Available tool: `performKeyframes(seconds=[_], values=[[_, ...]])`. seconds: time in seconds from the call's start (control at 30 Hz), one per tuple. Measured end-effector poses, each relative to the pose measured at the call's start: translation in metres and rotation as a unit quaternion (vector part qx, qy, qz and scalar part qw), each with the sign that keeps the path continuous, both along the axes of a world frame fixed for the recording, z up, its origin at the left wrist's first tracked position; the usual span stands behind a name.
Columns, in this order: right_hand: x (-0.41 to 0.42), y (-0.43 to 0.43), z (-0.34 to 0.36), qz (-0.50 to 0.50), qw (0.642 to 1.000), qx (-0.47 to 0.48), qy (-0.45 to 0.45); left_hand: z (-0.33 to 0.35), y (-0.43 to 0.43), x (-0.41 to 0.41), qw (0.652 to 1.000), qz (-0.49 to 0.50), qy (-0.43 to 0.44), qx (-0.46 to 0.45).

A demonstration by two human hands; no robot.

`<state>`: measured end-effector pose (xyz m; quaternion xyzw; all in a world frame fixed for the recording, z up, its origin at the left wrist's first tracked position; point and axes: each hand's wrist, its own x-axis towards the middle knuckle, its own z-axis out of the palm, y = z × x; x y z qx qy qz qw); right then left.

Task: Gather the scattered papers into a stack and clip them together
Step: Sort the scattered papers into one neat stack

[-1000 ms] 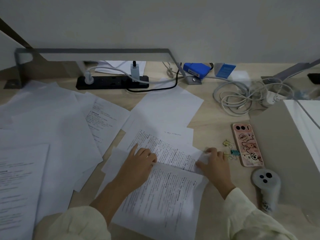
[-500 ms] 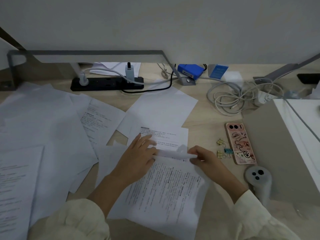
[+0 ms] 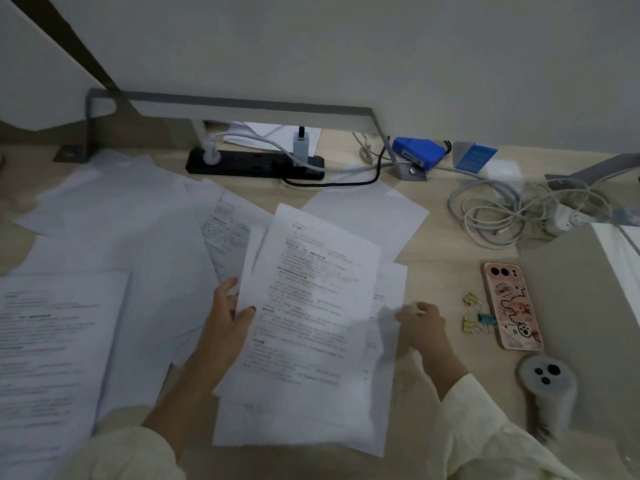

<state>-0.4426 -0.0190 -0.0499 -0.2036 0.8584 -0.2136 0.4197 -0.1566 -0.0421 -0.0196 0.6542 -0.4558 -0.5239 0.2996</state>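
Observation:
A loose stack of printed papers point(image 3: 308, 327) sits in front of me on the desk. My left hand point(image 3: 228, 320) grips the stack's left edge, thumb on top, lifting the upper sheets. My right hand point(image 3: 420, 322) pinches the right edge of a lower sheet. More papers point(image 3: 114, 230) lie scattered over the left half of the desk, and a blank sheet point(image 3: 367, 216) lies behind the stack. Small binder clips point(image 3: 479, 315), yellow and teal, lie just right of my right hand beside a phone.
A pink-cased phone point(image 3: 512, 306) and a grey controller point(image 3: 545, 379) lie at the right. A black power strip point(image 3: 256, 164), blue box point(image 3: 417, 155) and coiled white cables point(image 3: 502, 216) line the back. A grey board point(image 3: 581, 306) covers the right corner.
Both hands have pulled the middle sheets together. My left hand went from pressing flat on the paper to gripping the stack's left edge; the top sheets now stand raised.

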Motion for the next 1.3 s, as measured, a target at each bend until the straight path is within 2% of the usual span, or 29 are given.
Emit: performKeyframes(seconds=[0.07,0.13,0.3,0.43,0.5,0.6,0.63,0.67,0.73,0.8,0.9,0.93,1.0,1.03,1.1,1.2,1.3], values=[[0.003,0.005,-0.002,-0.015,1.0,0.002,-0.008,-0.007,0.005,0.0,0.999,0.009,0.013,0.035],[0.004,0.013,-0.002,-0.054,0.997,-0.012,-0.055,-0.012,0.011,-0.004,0.999,-0.017,0.015,0.049],[0.018,0.025,0.011,-0.034,0.988,-0.06,-0.141,-0.022,0.015,-0.026,0.995,-0.057,-0.086,0.017],[0.031,0.033,0.024,-0.007,0.979,-0.074,-0.191,-0.024,0.013,-0.035,0.995,-0.071,-0.026,0.059],[0.035,0.039,0.03,0.004,0.974,-0.094,-0.204,-0.027,0.013,-0.033,0.995,-0.066,-0.023,0.071],[0.036,0.047,0.036,0.05,0.967,-0.123,-0.216,-0.03,0.013,-0.026,0.986,-0.071,-0.13,0.078],[0.035,0.049,0.039,0.061,0.965,-0.127,-0.219,-0.031,0.012,-0.023,0.985,-0.065,-0.137,0.085],[0.034,0.05,0.04,0.066,0.964,-0.128,-0.225,-0.028,0.01,-0.02,0.988,-0.057,-0.104,0.097],[0.03,0.051,0.043,0.07,0.959,-0.123,-0.244,-0.026,0.009,-0.014,0.991,-0.018,0.029,0.13],[0.024,0.05,0.044,0.09,0.955,-0.103,-0.263,-0.023,0.011,-0.009,0.976,-0.006,0.134,0.171],[0.022,0.043,0.043,0.115,0.958,-0.06,-0.254,-0.028,0.016,0.004,0.976,-0.033,0.146,0.16],[0.022,0.038,0.042,0.127,0.966,-0.066,-0.217,-0.028,0.016,0.008,0.979,-0.035,0.138,0.143],[0.021,0.022,0.039,0.175,0.976,-0.116,-0.062,-0.024,0.014,0.016,0.985,-0.021,0.125,0.118],[0.021,0.011,0.038,0.216,0.966,-0.139,0.034,-0.022,0.012,0.02,0.987,-0.005,0.119,0.109],[0.021,-0.014,0.035,0.323,0.917,-0.15,0.177,-0.018,0.009,0.028,0.99,0.024,0.104,0.087],[0.024,-0.047,0.027,0.524,0.8,-0.062,0.286,-0.015,0.009,0.039,0.994,0.06,0.079,0.055],[0.027,-0.061,0.017,0.641,0.683,0.034,0.348,-0.013,0.014,0.048,0.992,0.103,0.064,0.032]])
